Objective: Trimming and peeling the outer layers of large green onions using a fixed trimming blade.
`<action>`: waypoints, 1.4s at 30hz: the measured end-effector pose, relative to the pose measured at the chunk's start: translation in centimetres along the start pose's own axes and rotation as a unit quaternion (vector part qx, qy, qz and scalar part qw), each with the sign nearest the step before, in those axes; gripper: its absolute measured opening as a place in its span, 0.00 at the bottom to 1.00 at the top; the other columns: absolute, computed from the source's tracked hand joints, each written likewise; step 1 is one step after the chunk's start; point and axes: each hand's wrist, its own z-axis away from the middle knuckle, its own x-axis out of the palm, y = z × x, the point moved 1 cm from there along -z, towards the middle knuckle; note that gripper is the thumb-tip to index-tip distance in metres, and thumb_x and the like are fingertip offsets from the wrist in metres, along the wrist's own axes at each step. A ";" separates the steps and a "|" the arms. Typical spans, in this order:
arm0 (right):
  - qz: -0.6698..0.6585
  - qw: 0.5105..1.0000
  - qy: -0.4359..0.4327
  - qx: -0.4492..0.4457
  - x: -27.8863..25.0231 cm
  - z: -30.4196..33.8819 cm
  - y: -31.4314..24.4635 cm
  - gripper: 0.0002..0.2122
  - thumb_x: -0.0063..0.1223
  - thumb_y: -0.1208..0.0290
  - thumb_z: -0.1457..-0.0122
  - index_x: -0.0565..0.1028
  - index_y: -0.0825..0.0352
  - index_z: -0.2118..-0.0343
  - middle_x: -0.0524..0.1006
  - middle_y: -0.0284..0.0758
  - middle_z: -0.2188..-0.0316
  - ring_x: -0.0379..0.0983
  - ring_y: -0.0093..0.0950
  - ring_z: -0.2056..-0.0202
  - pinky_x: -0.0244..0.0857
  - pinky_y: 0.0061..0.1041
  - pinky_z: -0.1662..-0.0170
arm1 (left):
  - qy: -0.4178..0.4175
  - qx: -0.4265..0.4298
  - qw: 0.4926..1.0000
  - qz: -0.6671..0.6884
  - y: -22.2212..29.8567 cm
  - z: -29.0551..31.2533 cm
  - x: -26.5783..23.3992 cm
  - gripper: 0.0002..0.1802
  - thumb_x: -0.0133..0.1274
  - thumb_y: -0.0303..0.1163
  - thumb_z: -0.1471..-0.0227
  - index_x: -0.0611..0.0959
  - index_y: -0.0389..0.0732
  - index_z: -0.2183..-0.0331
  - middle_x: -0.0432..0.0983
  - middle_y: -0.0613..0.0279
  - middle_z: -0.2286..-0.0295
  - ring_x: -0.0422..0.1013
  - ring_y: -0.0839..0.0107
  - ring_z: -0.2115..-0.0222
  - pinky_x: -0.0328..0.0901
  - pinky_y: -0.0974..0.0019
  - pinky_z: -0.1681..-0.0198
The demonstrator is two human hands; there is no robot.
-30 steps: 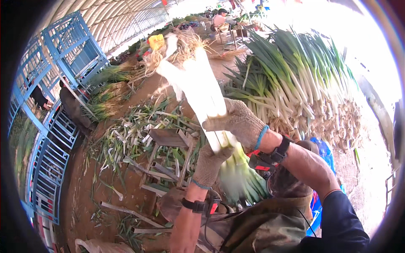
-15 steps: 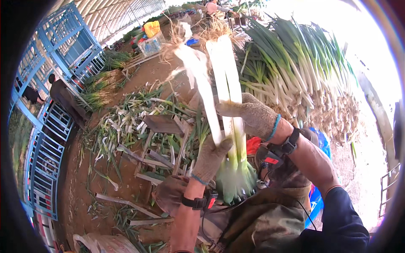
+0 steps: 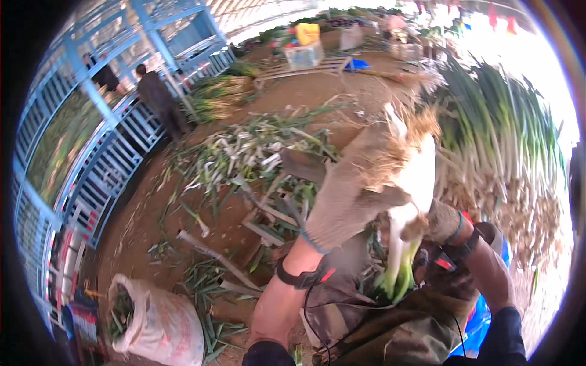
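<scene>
Over the person's lap, the gloved right hand has its fingers curled around the pale shafts of a few leeks, roots up and green leaves down, while the gloved left hand lies against them near the roots, though I cannot tell whether its fingers close on them. To the left stands a white sack with faint reddish printing, too unclear to read; beyond come scattered trimmings, a leek pile at right and a blue railing.
</scene>
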 end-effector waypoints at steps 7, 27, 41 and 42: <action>0.023 0.997 -0.056 0.057 -2.1 1.7 5.6 0.23 0.73 0.77 0.53 0.77 0.66 0.52 0.80 0.30 0.60 0.75 0.24 0.58 0.71 0.29 0.51 | -0.145 0.051 0.988 -0.009 1.1 0.9 -3.0 0.18 0.58 0.31 0.49 0.82 0.41 0.55 0.81 0.55 0.61 0.78 0.53 0.64 0.72 0.57 0.59; 0.116 0.987 0.105 0.037 -1.9 5.2 0.7 0.22 0.67 0.73 0.45 0.74 0.69 0.48 0.79 0.34 0.56 0.75 0.24 0.56 0.70 0.28 0.49 | 0.185 -0.206 0.953 0.121 -7.8 -0.6 -13.8 0.10 0.53 0.29 0.45 0.85 0.36 0.64 0.80 0.61 0.77 0.76 0.69 0.76 0.69 0.64 0.71; 0.507 0.791 0.305 -0.155 -3.0 -3.9 -7.4 0.14 0.57 0.76 0.48 0.81 0.62 0.57 0.82 0.36 0.68 0.80 0.30 0.66 0.73 0.26 0.62 | 0.086 -0.266 0.959 0.054 0.0 2.1 13.8 0.67 0.74 0.35 0.60 0.44 0.33 0.32 0.67 0.43 0.43 0.67 0.57 0.44 0.61 0.60 0.39; 0.569 0.741 0.316 -0.166 -2.0 -4.2 -8.5 0.14 0.57 0.76 0.49 0.82 0.60 0.58 0.82 0.36 0.70 0.80 0.31 0.68 0.73 0.27 0.63 | 0.156 -0.213 0.964 0.025 -0.8 2.0 14.3 0.67 0.74 0.34 0.61 0.45 0.34 0.32 0.67 0.45 0.43 0.69 0.58 0.45 0.62 0.60 0.39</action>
